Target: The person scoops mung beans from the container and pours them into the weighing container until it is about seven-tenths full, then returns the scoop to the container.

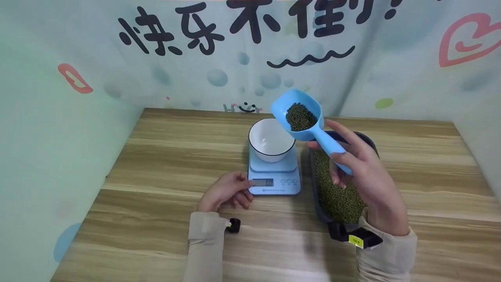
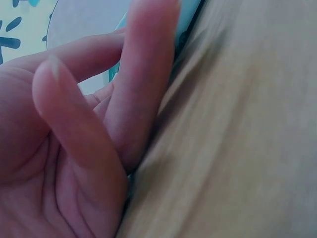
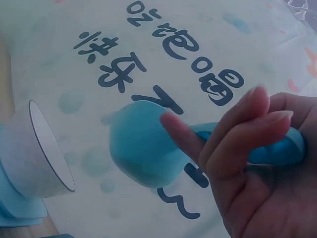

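Note:
My right hand grips the handle of a blue scoop and holds it up at the back, right of the bowl. In the scoop lies a small heap of green mung beans. The right wrist view shows the scoop's rounded underside. A white bowl with a dark rim stands on a light blue kitchen scale; its bottom shows bare. The scale's display reads about 0.0. At the scale's front left corner, my left hand holds the edge, thumb beside the display and other fingers curled below.
A dark bin of mung beans stands right of the scale, partly behind my right hand and forearm. A printed cloth hangs behind the wooden table. Pale walls close in both sides.

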A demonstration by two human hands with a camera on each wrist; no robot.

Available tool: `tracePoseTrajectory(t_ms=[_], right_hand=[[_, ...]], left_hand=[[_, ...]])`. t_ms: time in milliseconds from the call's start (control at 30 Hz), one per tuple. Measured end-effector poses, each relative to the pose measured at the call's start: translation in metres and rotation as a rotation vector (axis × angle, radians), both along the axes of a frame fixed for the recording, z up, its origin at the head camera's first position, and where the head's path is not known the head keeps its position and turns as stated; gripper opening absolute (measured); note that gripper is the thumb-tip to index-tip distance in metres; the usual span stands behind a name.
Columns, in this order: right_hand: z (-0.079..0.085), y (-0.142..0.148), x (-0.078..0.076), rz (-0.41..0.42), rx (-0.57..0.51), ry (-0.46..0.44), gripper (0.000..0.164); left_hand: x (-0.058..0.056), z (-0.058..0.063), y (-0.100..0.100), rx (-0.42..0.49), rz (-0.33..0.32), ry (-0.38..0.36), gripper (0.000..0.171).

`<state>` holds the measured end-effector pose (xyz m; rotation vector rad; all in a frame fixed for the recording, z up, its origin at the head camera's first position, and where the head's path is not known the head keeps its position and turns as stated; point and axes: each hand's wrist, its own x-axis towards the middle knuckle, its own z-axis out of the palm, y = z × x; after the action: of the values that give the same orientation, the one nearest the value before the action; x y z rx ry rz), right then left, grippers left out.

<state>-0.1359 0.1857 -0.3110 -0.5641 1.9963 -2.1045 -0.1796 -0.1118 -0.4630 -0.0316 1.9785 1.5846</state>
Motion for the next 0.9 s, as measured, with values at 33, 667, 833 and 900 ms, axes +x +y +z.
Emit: tracePoseTrajectory(t_ms=[33, 667, 833, 900], right_hand=[[-0.001, 0.0, 0.0, 0.002, 0.024, -0.002, 0.059], [-0.008, -0.011, -0.004, -0.145, 0.419, 0.002, 0.047], [-0.011, -0.015, -0.004, -0.16, 0.497, -0.032, 0.046], [-0.013, -0.016, -0.003, -0.161, 0.513, -0.044, 0.046]], left_hand=[[0.0, 0.0, 0.0, 0.004, 0.003, -0.003, 0.027], [0.006, 0.03, 0.002, 0.007, 0.006, -0.049, 0.024], [0.009, 0.028, 0.003, 0.012, 0.016, -0.051, 0.024], [0.009, 0.024, 0.003, 0.015, 0.015, -0.042, 0.024]])
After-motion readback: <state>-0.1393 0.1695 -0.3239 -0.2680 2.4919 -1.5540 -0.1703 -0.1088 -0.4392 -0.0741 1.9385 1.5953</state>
